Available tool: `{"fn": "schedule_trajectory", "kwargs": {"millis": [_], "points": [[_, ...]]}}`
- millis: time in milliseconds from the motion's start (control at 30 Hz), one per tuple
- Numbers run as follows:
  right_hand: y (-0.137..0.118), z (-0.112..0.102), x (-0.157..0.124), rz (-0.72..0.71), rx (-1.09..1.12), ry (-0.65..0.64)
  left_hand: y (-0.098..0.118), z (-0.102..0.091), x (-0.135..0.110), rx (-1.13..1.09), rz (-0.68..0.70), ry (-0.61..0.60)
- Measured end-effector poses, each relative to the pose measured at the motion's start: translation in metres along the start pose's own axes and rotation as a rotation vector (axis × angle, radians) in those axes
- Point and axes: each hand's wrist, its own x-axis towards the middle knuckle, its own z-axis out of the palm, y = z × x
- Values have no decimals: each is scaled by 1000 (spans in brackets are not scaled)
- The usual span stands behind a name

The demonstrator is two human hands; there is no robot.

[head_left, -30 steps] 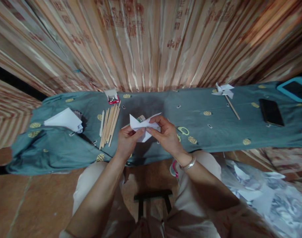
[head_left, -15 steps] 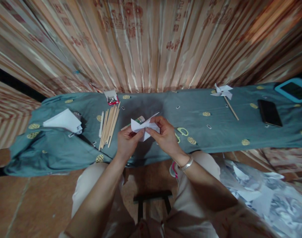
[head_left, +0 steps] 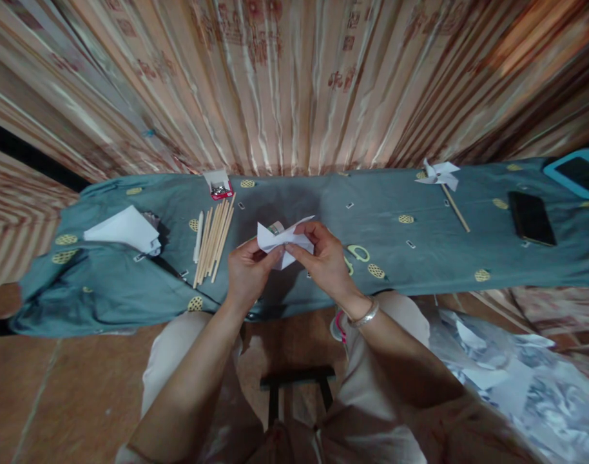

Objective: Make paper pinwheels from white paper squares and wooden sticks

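Observation:
Both hands hold a folded white paper piece (head_left: 282,240) with pointed flaps above the teal cloth (head_left: 294,219). My left hand (head_left: 247,274) pinches its lower left part. My right hand (head_left: 326,258), with a silver bangle at the wrist, pinches its right side with thumb and fingers. A roll of tape (head_left: 276,227) shows just behind the paper. A bundle of wooden sticks (head_left: 214,240) lies to the left of my hands.
A small red box of pins (head_left: 220,187) sits behind the sticks. White paper sheets (head_left: 125,231) lie at the left. Green-handled scissors (head_left: 356,252), a finished paper pinwheel (head_left: 442,177) on a stick, a black phone (head_left: 531,218) and a blue-edged tablet (head_left: 577,173) lie to the right. Paper scraps (head_left: 507,374) cover the floor.
The hands have kept their pinch on the paper, shifting it slightly; the fingers worked the folds near its middle. Nothing else on the cloth has moved.

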Motion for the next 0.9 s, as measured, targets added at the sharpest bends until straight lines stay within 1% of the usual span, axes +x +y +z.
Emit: {"fn": "schedule_trajectory", "kwargs": {"millis": [300, 633, 900], "points": [[4, -1, 3, 79, 73, -26, -2, -2, -1, 61, 70, -30], [5, -2, 3, 140, 96, -13, -7, -5, -3, 176, 121, -42], [6, -2, 3, 157, 115, -14, -6, -4, -3, 171, 128, -41]]}}
